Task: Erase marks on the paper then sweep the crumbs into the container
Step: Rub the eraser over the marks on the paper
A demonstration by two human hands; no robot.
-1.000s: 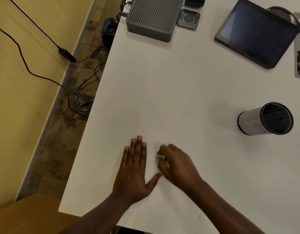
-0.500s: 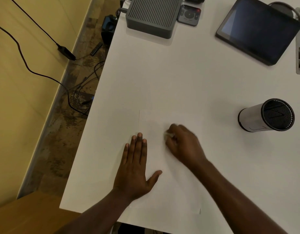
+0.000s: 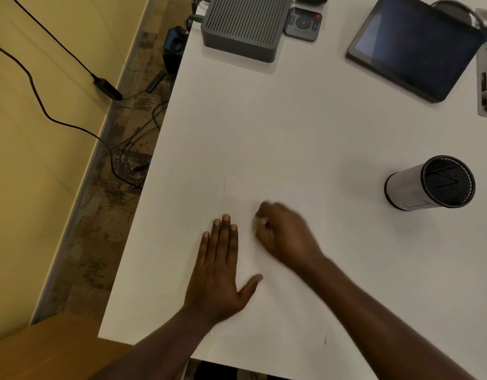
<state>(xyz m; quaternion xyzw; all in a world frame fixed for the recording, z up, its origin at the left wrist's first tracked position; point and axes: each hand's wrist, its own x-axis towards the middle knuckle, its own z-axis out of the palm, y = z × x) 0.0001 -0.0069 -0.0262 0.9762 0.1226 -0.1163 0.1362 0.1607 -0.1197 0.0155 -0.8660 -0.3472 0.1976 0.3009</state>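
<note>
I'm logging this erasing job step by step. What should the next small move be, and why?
Probably a short rubbing stroke: the right hand pinches a small pale eraser on the paper, the left hand presses it flat, and the container sits apart.

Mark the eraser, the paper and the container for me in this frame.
eraser [image 3: 260, 221]: head view, the pale end showing from the right hand [image 3: 289, 237].
paper [image 3: 286, 305]: head view, a bare patch in its lower half.
container [image 3: 406, 189]: head view, its pale outer side wall.

Left hand [image 3: 217, 270] flat, palm down, fingers straight. Right hand [image 3: 283, 234] blurred, fingers curled, pinch grip on pale eraser [image 3: 260, 221].
</note>
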